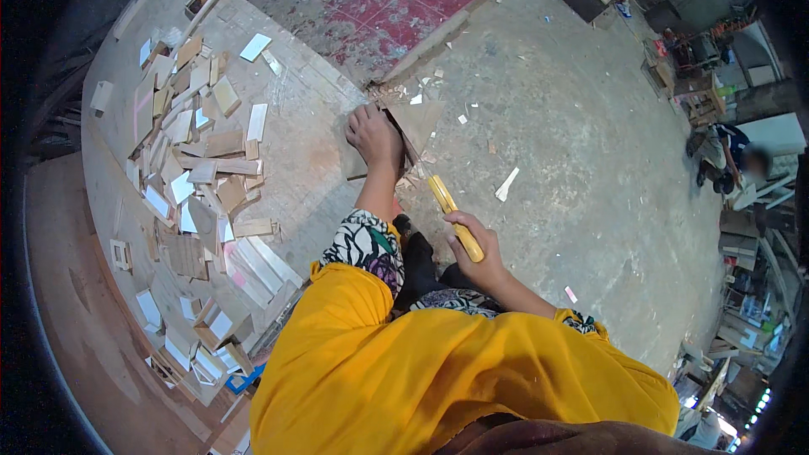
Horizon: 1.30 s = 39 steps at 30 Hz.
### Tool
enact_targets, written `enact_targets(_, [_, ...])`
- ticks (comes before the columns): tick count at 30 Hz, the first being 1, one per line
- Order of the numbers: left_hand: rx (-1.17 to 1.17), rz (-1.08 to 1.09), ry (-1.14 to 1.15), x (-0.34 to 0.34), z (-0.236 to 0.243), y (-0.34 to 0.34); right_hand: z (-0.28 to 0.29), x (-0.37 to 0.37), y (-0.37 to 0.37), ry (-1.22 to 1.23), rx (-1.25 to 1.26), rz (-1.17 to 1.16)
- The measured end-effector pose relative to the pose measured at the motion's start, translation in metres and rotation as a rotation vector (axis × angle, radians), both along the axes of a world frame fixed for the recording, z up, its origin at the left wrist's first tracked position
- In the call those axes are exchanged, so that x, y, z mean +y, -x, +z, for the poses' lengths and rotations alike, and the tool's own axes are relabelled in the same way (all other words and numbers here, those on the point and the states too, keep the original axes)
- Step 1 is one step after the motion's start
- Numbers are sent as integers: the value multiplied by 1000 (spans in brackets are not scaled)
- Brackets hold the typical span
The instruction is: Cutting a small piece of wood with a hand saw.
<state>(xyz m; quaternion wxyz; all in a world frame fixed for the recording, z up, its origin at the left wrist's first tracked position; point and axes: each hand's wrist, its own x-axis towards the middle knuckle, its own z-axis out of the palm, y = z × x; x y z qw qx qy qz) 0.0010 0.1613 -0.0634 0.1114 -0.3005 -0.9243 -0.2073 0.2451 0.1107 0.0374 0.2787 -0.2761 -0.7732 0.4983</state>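
My right hand [475, 246] is wrapped round the yellow handle of a hand tool [445, 195]. Its far end meets a brown, flat triangular piece [418, 124] that juts past the corner of the workbench [316, 139]; whether that piece is wood or part of the blade I cannot tell. At this corner my left hand [376, 140] presses down with curled fingers on a dark brown wood piece [357, 162], mostly hidden under the palm. The two hands are apart, with the tool's handle reaching toward the left one.
A heap of wood offcuts [215, 164] covers the bench's left part, some white-faced. Pale slats [261, 265] lie nearer me. Wood chips [507, 184] dot the concrete floor [573, 118]. Red tiles [371, 0] lie beyond. Another person [729, 156] sits far right among stacked wood.
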Motion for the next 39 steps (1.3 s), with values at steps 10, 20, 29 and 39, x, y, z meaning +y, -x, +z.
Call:
enact_targets(10, [-42, 91, -13, 2, 3, 5, 11, 27, 14, 120, -110, 94])
enact_targets(20, [50, -36, 7, -13, 10, 7, 24, 34, 17, 164, -132, 117])
enact_targets(29, [-24, -38, 20, -14, 16, 6, 47, 42, 33, 88, -102, 117])
enact_targets(39, [-31, -104, 3, -13, 5, 12, 80, 61, 63, 168, -252, 150])
